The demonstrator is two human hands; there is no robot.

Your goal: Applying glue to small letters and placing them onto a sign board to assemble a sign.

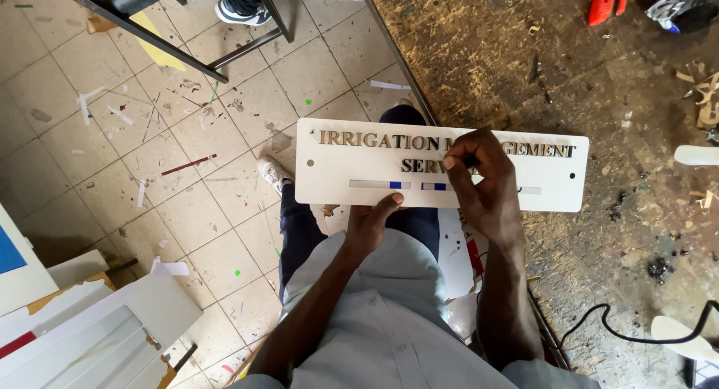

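Observation:
A long white sign plate [344, 168] with raised gold letters and small grey and blue bars is held flat in front of me, its right end over the worn wooden workbench [569, 67]. My left hand [372, 223] grips its near edge from below, thumb on top. My right hand [483, 175] rests on the plate's face, fingertips pinched at a gold letter in the lower row of lettering. Part of the lettering is hidden under this hand.
A tiled floor [150, 157] littered with scraps lies to the left, with white boards [90, 329] stacked at lower left. Another person's shoe [241, 13] shows by a metal frame at the top. A black cable [636, 333] and red tool [608, 2] lie on the bench.

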